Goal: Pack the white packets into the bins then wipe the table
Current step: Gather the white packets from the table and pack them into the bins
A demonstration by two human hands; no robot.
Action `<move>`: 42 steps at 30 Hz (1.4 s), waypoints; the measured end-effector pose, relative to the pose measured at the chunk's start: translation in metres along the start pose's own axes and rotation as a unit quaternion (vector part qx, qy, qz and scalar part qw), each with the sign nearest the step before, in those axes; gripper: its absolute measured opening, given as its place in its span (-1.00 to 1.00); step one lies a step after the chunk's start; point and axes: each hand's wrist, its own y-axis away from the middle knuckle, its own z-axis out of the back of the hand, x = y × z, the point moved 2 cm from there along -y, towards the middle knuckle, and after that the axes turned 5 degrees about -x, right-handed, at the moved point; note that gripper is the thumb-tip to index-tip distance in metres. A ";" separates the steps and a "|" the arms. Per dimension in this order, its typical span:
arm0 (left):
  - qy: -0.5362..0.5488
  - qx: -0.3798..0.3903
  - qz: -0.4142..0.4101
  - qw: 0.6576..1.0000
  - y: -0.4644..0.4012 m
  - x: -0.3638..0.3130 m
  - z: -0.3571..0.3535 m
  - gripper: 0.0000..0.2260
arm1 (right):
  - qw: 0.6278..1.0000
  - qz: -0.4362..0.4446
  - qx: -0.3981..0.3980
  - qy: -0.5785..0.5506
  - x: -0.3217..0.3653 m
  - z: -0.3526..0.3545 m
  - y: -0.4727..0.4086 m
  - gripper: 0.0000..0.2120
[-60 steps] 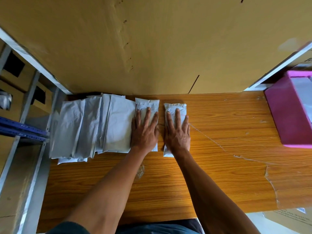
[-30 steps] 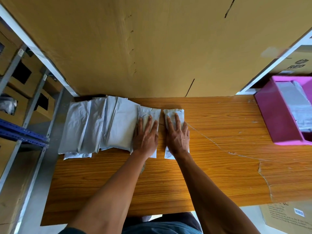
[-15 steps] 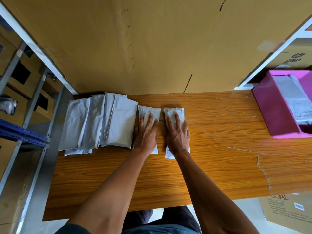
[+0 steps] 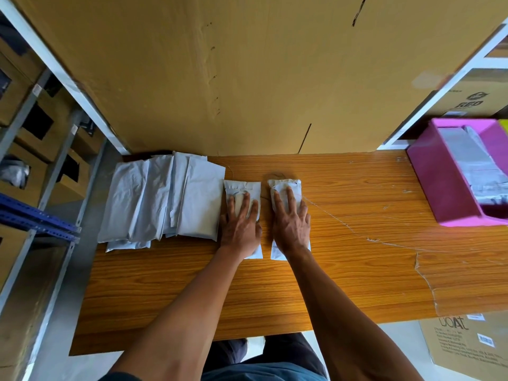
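Two small white packets lie side by side on the wooden table (image 4: 343, 284). My left hand (image 4: 240, 228) rests flat on the left packet (image 4: 243, 187), fingers straight and spread. My right hand (image 4: 291, 224) lies flat on the right packet (image 4: 286, 185) in the same way. A fanned row of several larger white packets (image 4: 165, 202) lies to the left, touching the left small packet. A pink bin (image 4: 450, 185) at the right edge holds grey-white packets.
A large cardboard sheet (image 4: 247, 78) stands behind the table. Metal shelving (image 4: 41, 188) with cardboard boxes is at the left. A printed cardboard box (image 4: 467, 345) sits on the floor at the lower right. The table surface is cracked on the right.
Both hands have stayed flat on the two small packets. Only the view has shifted, bringing more of the pink bin into sight.
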 end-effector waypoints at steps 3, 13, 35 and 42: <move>-0.010 0.002 -0.001 1.000 0.002 -0.004 0.002 -0.31 | 1.000 0.001 0.002 0.000 -0.001 -0.004 0.004 -0.33; -0.016 -0.058 -0.016 0.998 0.003 -0.003 0.013 -0.34 | 1.000 -0.004 -0.007 -0.007 -0.009 0.005 0.004 -0.28; 0.045 -0.136 -0.059 0.988 0.007 -0.122 0.064 -0.35 | 0.995 -0.001 -0.092 -0.032 -0.092 0.092 0.021 -0.37; 0.081 -0.160 -0.106 0.978 0.020 -0.246 0.044 -0.39 | 0.985 -0.035 -0.158 -0.053 -0.198 0.153 0.053 -0.34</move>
